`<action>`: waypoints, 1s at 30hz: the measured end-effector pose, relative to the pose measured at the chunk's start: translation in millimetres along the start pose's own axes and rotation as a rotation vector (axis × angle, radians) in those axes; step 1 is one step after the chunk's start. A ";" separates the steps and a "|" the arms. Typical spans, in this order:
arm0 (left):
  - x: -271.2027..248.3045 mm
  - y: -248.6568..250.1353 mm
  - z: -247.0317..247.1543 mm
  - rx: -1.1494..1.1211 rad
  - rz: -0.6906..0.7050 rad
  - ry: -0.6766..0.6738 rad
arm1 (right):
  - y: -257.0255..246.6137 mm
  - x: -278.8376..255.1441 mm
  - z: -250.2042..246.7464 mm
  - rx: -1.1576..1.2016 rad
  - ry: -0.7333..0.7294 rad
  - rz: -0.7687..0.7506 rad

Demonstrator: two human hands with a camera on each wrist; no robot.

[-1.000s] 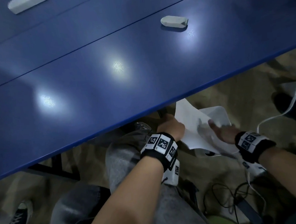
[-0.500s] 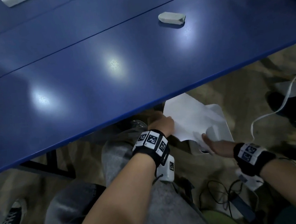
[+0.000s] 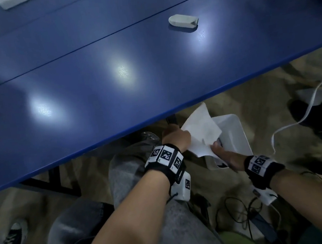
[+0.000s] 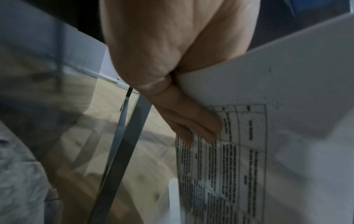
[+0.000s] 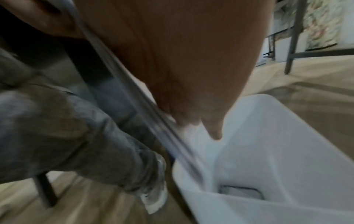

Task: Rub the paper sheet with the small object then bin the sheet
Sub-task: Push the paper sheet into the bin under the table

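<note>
The big blue table top [image 3: 93, 79] looks smooth and shiny. The thin white paper sheet [image 3: 200, 131] is matt and creased, with black print [image 4: 226, 159]. The white plastic bin [image 3: 234, 132] looks smooth.

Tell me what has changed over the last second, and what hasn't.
The right hand drew back from the top of the sheet to its near lower edge, by the bin. The sheet looks more folded and sits lower over the bin's mouth. The left hand still grips the sheet's left edge. The small object stays on the table; the sheet is not yet in the bin.
</note>
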State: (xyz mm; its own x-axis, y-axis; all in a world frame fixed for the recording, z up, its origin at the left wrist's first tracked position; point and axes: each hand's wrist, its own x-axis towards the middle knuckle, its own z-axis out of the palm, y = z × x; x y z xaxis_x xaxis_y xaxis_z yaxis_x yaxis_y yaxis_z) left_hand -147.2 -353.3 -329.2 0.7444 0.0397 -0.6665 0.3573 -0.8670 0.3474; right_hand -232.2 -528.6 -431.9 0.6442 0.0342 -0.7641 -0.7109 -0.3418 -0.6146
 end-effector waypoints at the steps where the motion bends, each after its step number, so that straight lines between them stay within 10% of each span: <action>1: -0.7 -0.4 -1.2 -0.005 0.002 0.002 | 7.6 7.9 -9.5 -0.076 0.003 0.092; 4: -5.2 -0.6 -1.5 0.005 0.029 0.014 | 1.9 13.6 -40.5 -0.328 0.175 0.249; 7: -7.2 2.9 3.7 0.002 0.041 -0.002 | -29.8 -12.6 -51.8 -0.423 0.418 -0.035; 11: -11.7 7.8 10.4 -0.021 0.067 -0.045 | -54.3 -30.9 -1.4 0.194 0.015 -0.556; 20: -12.6 5.7 -1.0 -0.020 0.039 -0.028 | -9.1 30.0 -33.9 -0.355 0.206 0.218; 22: -12.4 6.9 0.6 -0.020 0.035 -0.028 | -23.4 10.5 -37.7 -0.283 0.390 0.079; 26: -15.1 10.9 6.6 -0.056 0.045 -0.042 | -57.3 -31.5 2.9 0.088 0.219 -0.503; 30: -13.7 7.8 3.4 -0.062 0.048 -0.044 | -32.2 15.7 25.2 0.005 0.032 -0.251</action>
State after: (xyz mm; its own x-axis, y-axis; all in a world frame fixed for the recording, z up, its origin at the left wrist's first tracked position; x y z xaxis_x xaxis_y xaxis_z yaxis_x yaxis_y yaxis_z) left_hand -156.5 -362.3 -319.7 0.7364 -0.0249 -0.6761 0.3569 -0.8347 0.4194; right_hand -206.3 -493.4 -429.0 0.8095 0.0878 -0.5805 -0.5285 -0.3216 -0.7856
